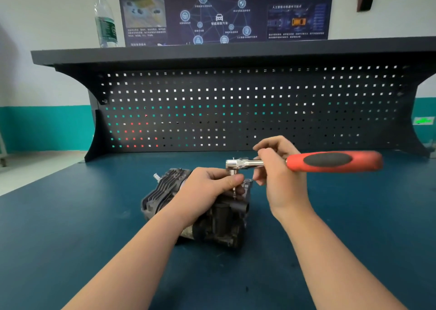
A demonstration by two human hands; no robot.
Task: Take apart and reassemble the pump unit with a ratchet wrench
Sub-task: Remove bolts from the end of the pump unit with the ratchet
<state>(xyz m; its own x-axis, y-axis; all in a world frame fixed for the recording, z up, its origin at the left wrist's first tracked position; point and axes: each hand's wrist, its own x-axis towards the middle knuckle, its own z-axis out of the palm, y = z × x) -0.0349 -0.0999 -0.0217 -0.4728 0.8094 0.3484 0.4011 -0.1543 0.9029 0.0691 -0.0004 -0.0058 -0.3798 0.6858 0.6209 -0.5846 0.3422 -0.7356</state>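
Left hand (207,187) pinching socket (234,173) atop pump (212,215) at frame centre, right hand (273,168) gripping wrench (306,161) near its head, not the red grip: short leverage, likely slip off bolt, rounding it or nipping fingers.

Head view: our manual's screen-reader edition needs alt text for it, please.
A person's right hand holds a red-handled ratchet wrench by its metal shank over a dark pump unit on a blue workbench, while the left hand pinches the socket extension under the wrench head.
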